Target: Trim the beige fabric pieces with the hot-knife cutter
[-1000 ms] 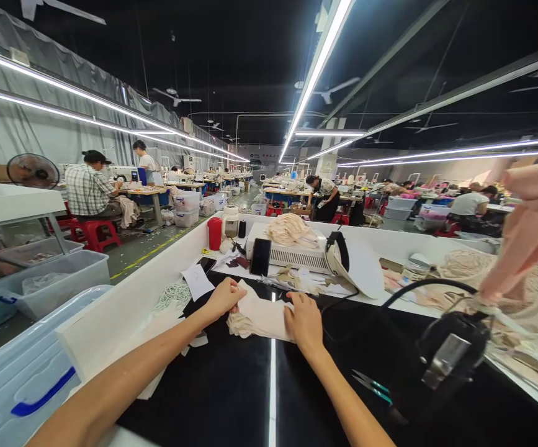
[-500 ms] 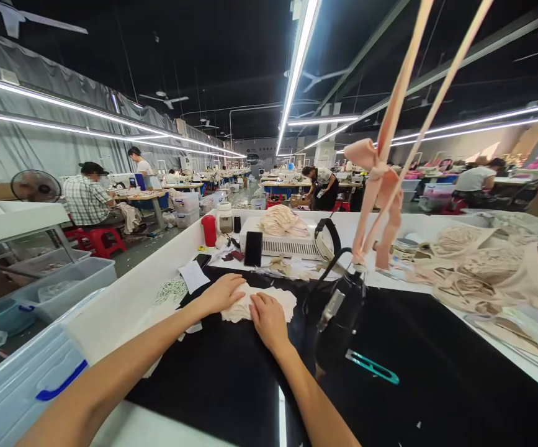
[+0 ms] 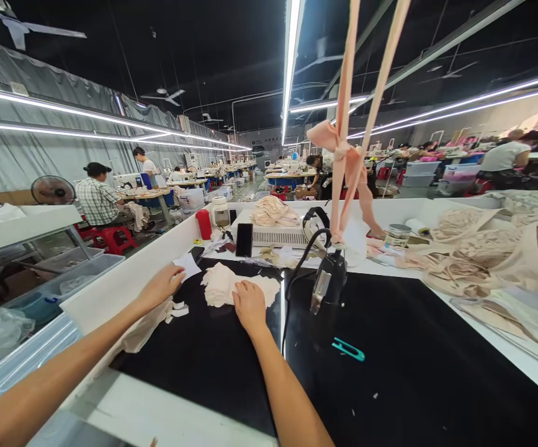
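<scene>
My right hand [image 3: 251,305] lies on a ruffled stack of cream fabric pieces [image 3: 217,285], its fingers bent over the cloth on the black tabletop. Off to the left, my left hand [image 3: 162,285] is at the table's side beside a white paper [image 3: 187,265]. Its fingers are curled together, and I cannot see what is between them. In front of my right forearm's side hangs a black handheld tool [image 3: 330,276] with a metal plate, tied to peach fabric strips [image 3: 343,149]. Teal thread snips [image 3: 349,349] lie on the black surface.
Cream fabric strips [image 3: 487,248] are heaped at the right. A phone [image 3: 244,239], a red cup [image 3: 203,224] and a white box [image 3: 269,234] bearing folded cloth stand at the back. Cloth scraps [image 3: 150,326] lie below my left hand. People sit at sewing tables beyond.
My left hand has let go of the fabric stack and moved left, to beside the white paper. My right hand stays on the stack. The view has turned a little to the right.
</scene>
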### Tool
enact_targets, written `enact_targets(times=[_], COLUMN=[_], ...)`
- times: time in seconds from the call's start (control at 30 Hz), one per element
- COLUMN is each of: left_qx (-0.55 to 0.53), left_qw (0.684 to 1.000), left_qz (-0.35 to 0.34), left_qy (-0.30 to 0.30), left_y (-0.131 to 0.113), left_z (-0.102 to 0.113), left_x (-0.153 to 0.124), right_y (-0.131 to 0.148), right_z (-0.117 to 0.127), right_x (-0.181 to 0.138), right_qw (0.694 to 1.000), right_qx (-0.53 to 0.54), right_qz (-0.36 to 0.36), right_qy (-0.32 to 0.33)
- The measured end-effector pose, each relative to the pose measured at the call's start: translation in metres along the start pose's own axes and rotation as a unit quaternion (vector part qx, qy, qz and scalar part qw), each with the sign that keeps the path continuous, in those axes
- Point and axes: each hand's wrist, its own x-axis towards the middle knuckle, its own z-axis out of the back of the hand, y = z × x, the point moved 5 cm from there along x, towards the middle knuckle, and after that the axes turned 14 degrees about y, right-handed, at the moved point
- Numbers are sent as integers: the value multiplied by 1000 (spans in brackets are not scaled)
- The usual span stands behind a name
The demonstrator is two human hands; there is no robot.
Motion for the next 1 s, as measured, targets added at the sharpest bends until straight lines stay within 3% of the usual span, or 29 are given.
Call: enact_targets(times=[0.07, 0.17, 0.3, 0.63, 1.0], left_qx=[0, -13, -48, -127, -193], left_qw=[998, 991, 984, 966, 956], left_qz=[54, 124, 165, 205, 169], left_qy=[-23, -44, -56, -97, -143], left_y=[25, 50, 55, 49, 47], left_z=[9, 1, -22, -42, -55], left_x=[-30, -69, -94, -106, -105], right_y=[2, 4, 5, -6, -26], right_z=[0, 0, 2, 5, -3], right_x=[0, 0, 0, 0, 2], right_qw=[1000, 1000, 1000, 999, 995], right_qx=[3, 8, 10, 13, 80], right_qz=[-1, 0, 0, 37, 54], right_qy=[1, 4, 7, 17, 9])
